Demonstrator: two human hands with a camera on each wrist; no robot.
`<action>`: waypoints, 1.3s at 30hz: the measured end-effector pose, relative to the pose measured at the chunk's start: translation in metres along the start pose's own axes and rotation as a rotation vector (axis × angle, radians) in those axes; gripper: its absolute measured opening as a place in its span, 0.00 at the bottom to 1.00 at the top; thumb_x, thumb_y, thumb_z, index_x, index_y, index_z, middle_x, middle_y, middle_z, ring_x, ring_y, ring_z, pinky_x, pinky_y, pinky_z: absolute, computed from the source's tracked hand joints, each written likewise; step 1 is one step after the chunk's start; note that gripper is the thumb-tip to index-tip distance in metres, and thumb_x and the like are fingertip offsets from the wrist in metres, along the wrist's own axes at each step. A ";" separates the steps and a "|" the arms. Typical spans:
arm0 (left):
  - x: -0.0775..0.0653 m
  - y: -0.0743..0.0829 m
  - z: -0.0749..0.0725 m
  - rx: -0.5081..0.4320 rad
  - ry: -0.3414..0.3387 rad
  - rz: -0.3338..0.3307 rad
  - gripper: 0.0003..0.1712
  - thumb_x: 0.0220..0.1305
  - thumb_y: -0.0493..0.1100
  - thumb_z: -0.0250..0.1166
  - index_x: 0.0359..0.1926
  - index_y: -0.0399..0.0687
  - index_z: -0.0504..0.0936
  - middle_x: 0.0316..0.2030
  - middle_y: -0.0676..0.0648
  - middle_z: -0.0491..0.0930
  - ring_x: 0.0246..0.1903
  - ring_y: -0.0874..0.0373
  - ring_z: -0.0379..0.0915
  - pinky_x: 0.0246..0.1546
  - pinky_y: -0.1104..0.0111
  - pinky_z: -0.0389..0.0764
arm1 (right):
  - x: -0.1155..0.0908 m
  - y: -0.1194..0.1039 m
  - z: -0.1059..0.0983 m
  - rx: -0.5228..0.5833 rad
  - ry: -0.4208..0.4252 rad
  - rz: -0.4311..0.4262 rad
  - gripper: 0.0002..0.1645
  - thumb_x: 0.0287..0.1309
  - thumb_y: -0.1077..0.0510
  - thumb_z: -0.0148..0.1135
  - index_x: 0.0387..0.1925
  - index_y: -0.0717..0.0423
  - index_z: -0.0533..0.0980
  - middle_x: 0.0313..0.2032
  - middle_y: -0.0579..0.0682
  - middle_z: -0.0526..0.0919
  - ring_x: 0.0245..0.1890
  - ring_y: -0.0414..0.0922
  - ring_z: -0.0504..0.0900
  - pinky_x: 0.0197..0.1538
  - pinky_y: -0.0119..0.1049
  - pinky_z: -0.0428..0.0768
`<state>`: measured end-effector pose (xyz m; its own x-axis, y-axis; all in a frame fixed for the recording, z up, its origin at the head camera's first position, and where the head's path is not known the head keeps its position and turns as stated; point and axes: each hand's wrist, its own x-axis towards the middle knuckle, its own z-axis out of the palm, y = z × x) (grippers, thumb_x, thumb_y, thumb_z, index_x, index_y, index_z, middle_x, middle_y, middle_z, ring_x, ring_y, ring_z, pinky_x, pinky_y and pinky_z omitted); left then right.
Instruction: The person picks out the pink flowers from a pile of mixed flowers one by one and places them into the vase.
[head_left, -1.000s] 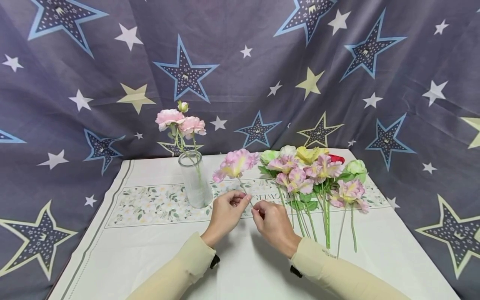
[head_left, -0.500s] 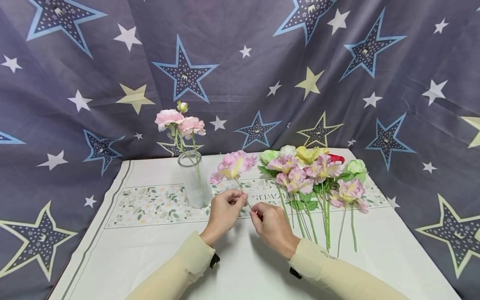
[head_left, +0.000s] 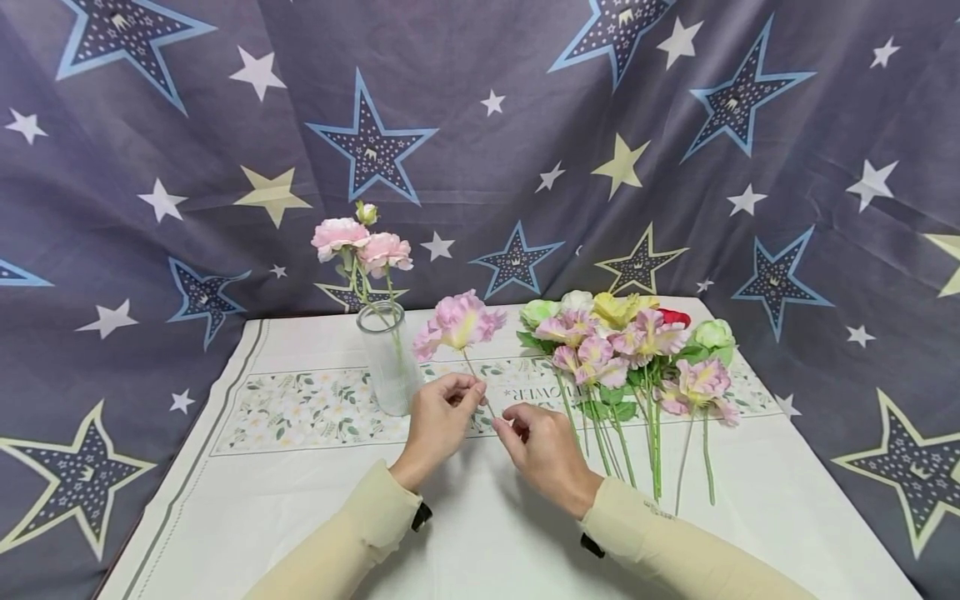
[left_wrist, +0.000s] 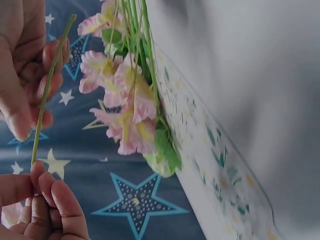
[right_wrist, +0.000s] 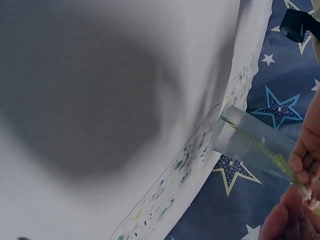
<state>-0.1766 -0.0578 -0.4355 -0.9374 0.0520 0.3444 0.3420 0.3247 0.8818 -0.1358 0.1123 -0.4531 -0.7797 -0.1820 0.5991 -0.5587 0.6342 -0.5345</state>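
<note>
A pink ruffled flower (head_left: 461,322) with a yellow centre stands tilted to the left above the table. My left hand (head_left: 439,421) pinches its thin stem (left_wrist: 49,87) between thumb and fingertips. Just to the right is my right hand (head_left: 546,450), its fingers loosely curled beside the stem's lower end. In the left wrist view the stem crosses near the right fingers (left_wrist: 45,82), with the thumb apart from it; whether they touch is unclear. Left of the hands, a clear glass vase (head_left: 389,375) holds pale pink flowers (head_left: 386,252) and a small bud.
Several artificial flowers lie at the right of the table: pink-and-yellow ones (head_left: 648,335), a yellow one (head_left: 621,310), green ones (head_left: 711,334) and a red one (head_left: 675,317). A white cloth (head_left: 300,517) with a floral band covers the table. A starry curtain (head_left: 450,125) hangs behind.
My left hand has shifted slightly left with the pink flower, whose head has moved the same way. The stem's lower end has drawn away from the right fingertips. My right hand has barely moved.
</note>
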 end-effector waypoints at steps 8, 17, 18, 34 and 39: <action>0.005 0.005 -0.020 0.009 0.083 0.094 0.04 0.66 0.38 0.71 0.34 0.42 0.89 0.25 0.52 0.87 0.25 0.58 0.81 0.28 0.74 0.79 | 0.001 0.005 -0.008 0.016 0.027 0.030 0.06 0.65 0.59 0.69 0.33 0.57 0.85 0.20 0.40 0.80 0.19 0.29 0.73 0.23 0.23 0.75; 0.016 0.022 -0.049 0.013 0.164 0.173 0.03 0.65 0.34 0.71 0.33 0.38 0.88 0.27 0.46 0.87 0.25 0.55 0.82 0.29 0.79 0.78 | -0.002 0.012 -0.011 0.027 -0.002 0.095 0.07 0.66 0.58 0.69 0.35 0.58 0.85 0.20 0.40 0.80 0.17 0.31 0.73 0.21 0.26 0.75; 0.017 0.023 -0.052 0.027 0.173 0.184 0.03 0.65 0.34 0.71 0.33 0.38 0.88 0.27 0.46 0.87 0.25 0.55 0.81 0.29 0.79 0.78 | -0.002 0.012 -0.012 0.024 -0.001 0.096 0.07 0.66 0.58 0.69 0.35 0.58 0.85 0.20 0.40 0.79 0.17 0.31 0.73 0.21 0.26 0.74; 0.044 0.034 -0.093 0.082 0.372 0.324 0.06 0.67 0.35 0.70 0.32 0.38 0.88 0.27 0.43 0.88 0.25 0.68 0.76 0.30 0.81 0.74 | -0.004 0.020 -0.014 -0.012 0.040 0.059 0.08 0.65 0.57 0.70 0.33 0.58 0.85 0.18 0.41 0.79 0.16 0.30 0.71 0.20 0.24 0.72; 0.052 0.039 -0.105 0.115 0.467 0.341 0.05 0.66 0.34 0.70 0.33 0.34 0.88 0.27 0.40 0.87 0.25 0.72 0.74 0.32 0.80 0.74 | -0.004 0.021 -0.015 -0.022 0.053 0.038 0.08 0.65 0.58 0.69 0.32 0.58 0.85 0.18 0.41 0.79 0.16 0.30 0.72 0.21 0.23 0.73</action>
<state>-0.2052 -0.1416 -0.3494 -0.6387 -0.2418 0.7305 0.5850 0.4641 0.6651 -0.1402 0.1382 -0.4577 -0.7840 -0.1179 0.6095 -0.5220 0.6567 -0.5444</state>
